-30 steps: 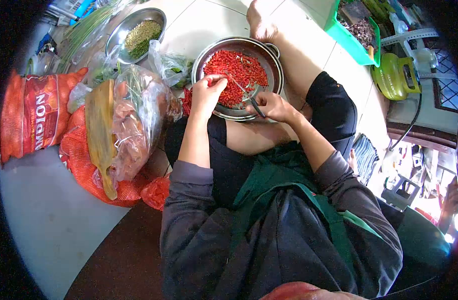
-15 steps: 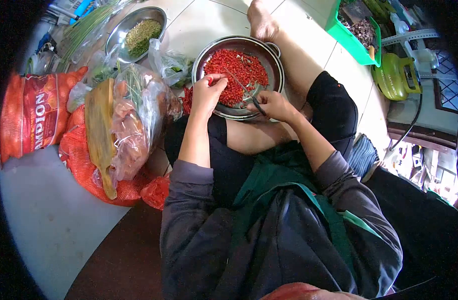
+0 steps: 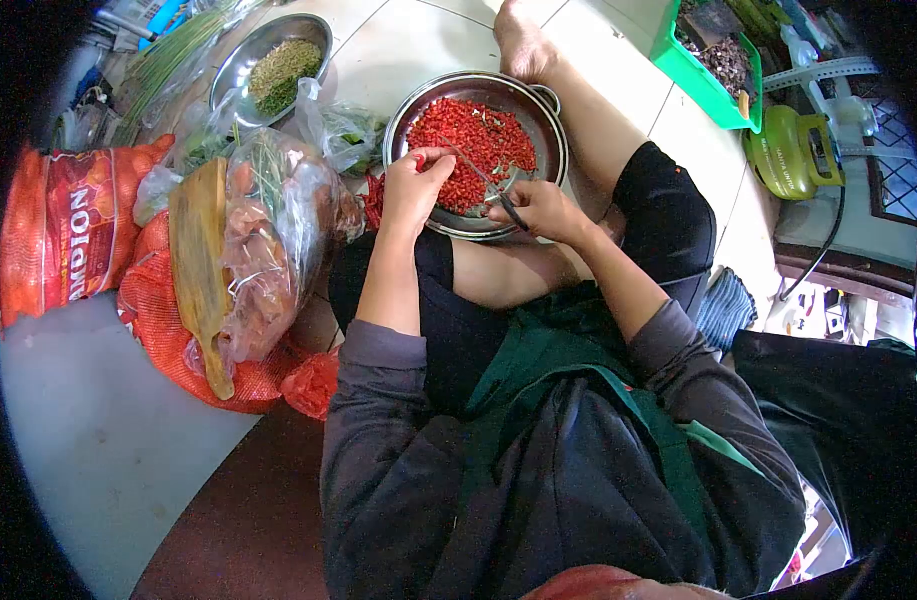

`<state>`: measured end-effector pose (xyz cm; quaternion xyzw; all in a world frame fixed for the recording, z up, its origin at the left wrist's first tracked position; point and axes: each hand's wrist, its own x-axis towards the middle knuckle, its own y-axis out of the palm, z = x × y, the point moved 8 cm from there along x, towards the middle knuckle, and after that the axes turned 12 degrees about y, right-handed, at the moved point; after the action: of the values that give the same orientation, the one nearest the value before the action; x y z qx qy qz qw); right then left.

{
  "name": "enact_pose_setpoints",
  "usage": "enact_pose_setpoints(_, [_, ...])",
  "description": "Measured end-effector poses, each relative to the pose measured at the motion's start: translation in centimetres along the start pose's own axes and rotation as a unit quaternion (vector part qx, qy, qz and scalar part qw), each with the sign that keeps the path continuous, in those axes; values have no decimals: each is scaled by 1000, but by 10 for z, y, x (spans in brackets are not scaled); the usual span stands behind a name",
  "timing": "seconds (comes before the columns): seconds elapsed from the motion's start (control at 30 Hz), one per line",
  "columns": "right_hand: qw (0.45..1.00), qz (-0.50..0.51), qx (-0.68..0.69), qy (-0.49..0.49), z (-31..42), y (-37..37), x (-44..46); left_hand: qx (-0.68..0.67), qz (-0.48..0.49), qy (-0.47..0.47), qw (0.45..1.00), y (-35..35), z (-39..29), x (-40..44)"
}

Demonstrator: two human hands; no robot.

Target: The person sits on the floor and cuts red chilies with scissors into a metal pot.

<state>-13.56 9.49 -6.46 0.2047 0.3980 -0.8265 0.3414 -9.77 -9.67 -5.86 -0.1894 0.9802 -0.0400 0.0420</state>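
Note:
A metal pot (image 3: 555,190) with a dark inner wall holds many small cut red chili pieces (image 3: 478,135). Over its left edge, my left hand (image 3: 420,180) pinches a small red piece, apparently a chili, between thumb and fingers. My right hand (image 3: 543,210) is closed round the dark handles of scissors (image 3: 495,187) above the pot's lower right part. The blades point up and left, toward my left fingertips. Some whole red chilies (image 3: 374,203) lie just left of the pot.
Left are a wooden board (image 3: 198,260), a clear bag (image 3: 268,250) and a red net sack (image 3: 88,225). A steel bowl (image 3: 323,50) is at upper left. A green crate (image 3: 718,110) and gas cylinder (image 3: 778,155) stand at upper right.
At the right edge, a dark-clothed shape, apparently another person, has moved lower in the view. My right hand and the scissors have shifted only slightly; my left hand stays in place.

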Motion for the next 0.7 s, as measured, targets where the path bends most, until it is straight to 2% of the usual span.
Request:
enact_pose_setpoints(0.17, [1000,6,-13,26,-7,-1,0,3,-18,-18,1000,-3,-7,-2])
enact_pose_setpoints(0.27, [1000,17,-12,-3,-2,0,-2,-10,-15,-18,1000,-2,-12,-4])
enact_pose_setpoints(0.47, [1000,23,-5,9,8,1,-4,-37,1,2,999,1,-5,-2])
enact_pose_setpoints(0.7, [999,-15,-15,-33,-1,-1,1,-44,15,8,999,4,-1,0])
